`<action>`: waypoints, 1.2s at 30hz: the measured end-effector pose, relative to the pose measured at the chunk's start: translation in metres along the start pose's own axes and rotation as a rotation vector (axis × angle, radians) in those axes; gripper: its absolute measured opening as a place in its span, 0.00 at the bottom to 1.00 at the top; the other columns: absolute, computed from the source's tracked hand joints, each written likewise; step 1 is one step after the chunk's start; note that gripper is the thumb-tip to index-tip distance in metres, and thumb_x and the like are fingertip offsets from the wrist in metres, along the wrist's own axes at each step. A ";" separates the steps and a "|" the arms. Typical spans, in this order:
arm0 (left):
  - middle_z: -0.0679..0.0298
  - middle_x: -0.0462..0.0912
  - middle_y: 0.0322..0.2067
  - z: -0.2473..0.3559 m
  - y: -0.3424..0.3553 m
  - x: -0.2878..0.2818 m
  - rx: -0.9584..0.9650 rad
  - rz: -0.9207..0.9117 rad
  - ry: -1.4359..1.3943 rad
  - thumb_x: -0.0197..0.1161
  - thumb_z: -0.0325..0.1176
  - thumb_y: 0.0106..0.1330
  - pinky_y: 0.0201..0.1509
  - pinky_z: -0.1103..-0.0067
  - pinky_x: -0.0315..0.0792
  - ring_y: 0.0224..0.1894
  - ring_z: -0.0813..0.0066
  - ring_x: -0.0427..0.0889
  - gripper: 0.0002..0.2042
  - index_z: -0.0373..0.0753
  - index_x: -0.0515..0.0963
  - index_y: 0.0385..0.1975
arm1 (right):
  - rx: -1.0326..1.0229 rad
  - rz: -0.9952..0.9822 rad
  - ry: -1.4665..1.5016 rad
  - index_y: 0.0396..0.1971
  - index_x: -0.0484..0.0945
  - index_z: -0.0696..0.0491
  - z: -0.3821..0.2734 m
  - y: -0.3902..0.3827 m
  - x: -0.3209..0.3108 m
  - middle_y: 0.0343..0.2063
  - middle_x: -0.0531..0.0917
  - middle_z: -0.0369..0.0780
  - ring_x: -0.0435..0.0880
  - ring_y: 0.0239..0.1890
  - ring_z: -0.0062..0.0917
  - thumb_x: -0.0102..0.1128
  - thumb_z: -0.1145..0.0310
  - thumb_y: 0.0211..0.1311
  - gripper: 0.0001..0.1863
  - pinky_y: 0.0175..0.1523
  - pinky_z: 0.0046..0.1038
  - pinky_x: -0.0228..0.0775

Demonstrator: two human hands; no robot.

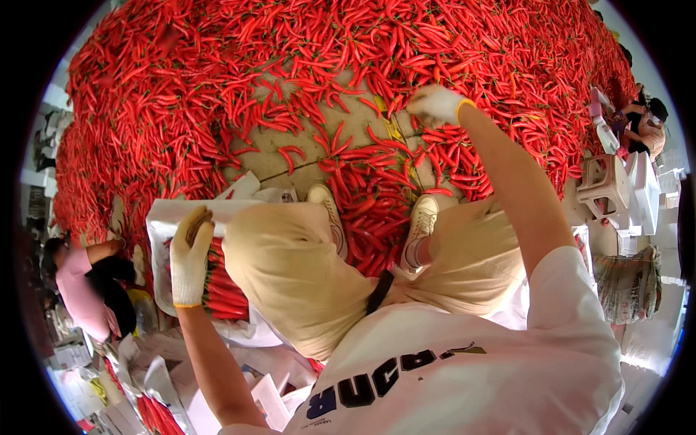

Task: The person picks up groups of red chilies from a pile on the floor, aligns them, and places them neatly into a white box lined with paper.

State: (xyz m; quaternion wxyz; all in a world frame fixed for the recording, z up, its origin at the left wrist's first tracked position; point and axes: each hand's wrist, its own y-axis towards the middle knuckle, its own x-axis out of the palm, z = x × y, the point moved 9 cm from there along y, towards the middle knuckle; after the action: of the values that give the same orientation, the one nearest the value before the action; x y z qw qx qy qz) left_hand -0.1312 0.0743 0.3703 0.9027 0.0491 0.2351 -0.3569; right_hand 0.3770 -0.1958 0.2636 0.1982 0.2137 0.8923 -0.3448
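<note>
We see first the very large heap of red chillies [159, 109], spread on the floor [264, 163] and past its far edge in our view. A smaller pile [371, 217] lies between the two shoes [423, 217], probably because there it is easy to reach while the person sits. The white box [161, 217] stands just beside the left leg, we think so that the left hand comes over it without stretching. The box chillies [226, 293] lie close, side by side, which perhaps saves room.

The left hand [191, 261], in a white glove, is above the box's left edge; its fingers are loosely curved and apart from the thumb, and we see nothing held. The right hand [437, 105] is low over the near edge of the heap, but it is blurred, so we cannot tell if its fingers are open or closed.

Each chilli is slim, bright red and shiny, often a little bent, and many have a green stem.
</note>
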 end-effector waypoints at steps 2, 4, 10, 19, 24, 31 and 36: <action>0.58 0.85 0.57 0.018 0.040 0.026 0.047 -0.097 -0.029 0.59 0.30 0.79 0.66 0.76 0.75 0.58 0.72 0.83 0.20 0.28 0.76 0.66 | -0.062 -0.005 -0.262 0.51 0.83 0.59 0.046 0.030 0.006 0.35 0.86 0.42 0.82 0.31 0.27 0.66 0.59 0.70 0.19 0.39 0.33 0.80; 0.57 0.86 0.56 0.018 0.071 0.041 -0.025 -0.173 -0.105 0.61 0.28 0.77 0.66 0.77 0.75 0.58 0.73 0.83 0.20 0.26 0.77 0.65 | 0.120 -0.039 -0.232 0.57 0.83 0.59 0.068 0.041 0.049 0.39 0.88 0.44 0.83 0.32 0.27 0.68 0.57 0.67 0.25 0.40 0.34 0.80; 0.54 0.87 0.53 -0.054 0.183 0.110 -0.147 -0.426 0.149 0.64 0.38 0.73 0.64 0.75 0.75 0.56 0.68 0.84 0.23 0.27 0.79 0.61 | -0.003 0.119 -0.349 0.61 0.81 0.56 0.095 0.085 0.102 0.54 0.87 0.55 0.85 0.59 0.49 0.67 0.53 0.59 0.33 0.65 0.42 0.75; 0.52 0.88 0.45 -0.210 0.268 0.206 -0.470 -0.651 0.582 0.67 0.50 0.68 0.53 0.70 0.77 0.46 0.63 0.86 0.30 0.29 0.81 0.59 | 0.077 0.227 -0.590 0.59 0.78 0.54 0.107 0.141 0.107 0.59 0.80 0.56 0.81 0.61 0.50 0.70 0.48 0.62 0.32 0.66 0.47 0.74; 0.38 0.86 0.54 -0.286 0.286 0.232 -0.600 -0.495 0.600 0.68 0.62 0.64 0.63 0.62 0.75 0.59 0.48 0.85 0.43 0.20 0.77 0.60 | 0.056 0.149 -0.564 0.59 0.78 0.55 0.100 0.175 0.131 0.56 0.81 0.57 0.81 0.60 0.52 0.70 0.41 0.62 0.36 0.62 0.48 0.75; 0.33 0.85 0.53 -0.314 0.341 0.246 -0.492 -0.077 0.395 0.74 0.58 0.60 0.64 0.62 0.76 0.59 0.41 0.85 0.43 0.21 0.73 0.59 | -0.192 -0.117 -0.677 0.52 0.81 0.53 0.070 0.163 0.216 0.50 0.83 0.54 0.81 0.57 0.52 0.64 0.41 0.67 0.30 0.60 0.50 0.75; 0.34 0.84 0.55 -0.308 0.370 0.256 -0.473 0.013 0.198 0.74 0.55 0.60 0.66 0.61 0.75 0.61 0.39 0.83 0.41 0.23 0.73 0.61 | -0.505 -0.359 -0.591 0.51 0.82 0.53 0.039 0.198 0.208 0.50 0.84 0.54 0.84 0.55 0.51 0.65 0.48 0.66 0.25 0.58 0.51 0.77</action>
State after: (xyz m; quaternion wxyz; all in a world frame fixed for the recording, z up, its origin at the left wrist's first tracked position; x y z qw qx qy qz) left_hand 0.1587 0.2686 -0.0488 0.8639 -0.1271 0.3989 -0.2798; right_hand 0.3146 -0.0397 0.0278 0.4285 -0.1082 0.8765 -0.1911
